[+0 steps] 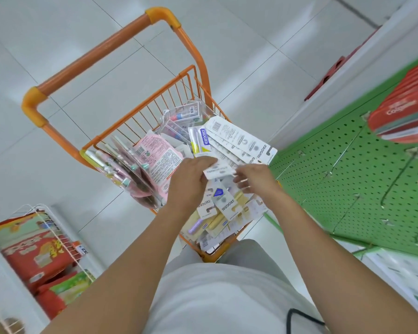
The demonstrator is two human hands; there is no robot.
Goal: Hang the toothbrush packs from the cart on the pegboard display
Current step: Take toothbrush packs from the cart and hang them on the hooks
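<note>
A light, stiff white carded toothbrush pack [218, 170] is pinched by the left hand [191, 182] over the orange wire cart [121, 68]; the right hand [256, 177] is held open beside it; the pack is best gripped at its card edge, near the hang hole

orange wire cart [155, 109], heaped toothbrush packs [239, 138], tiled floor [82, 44]
</note>
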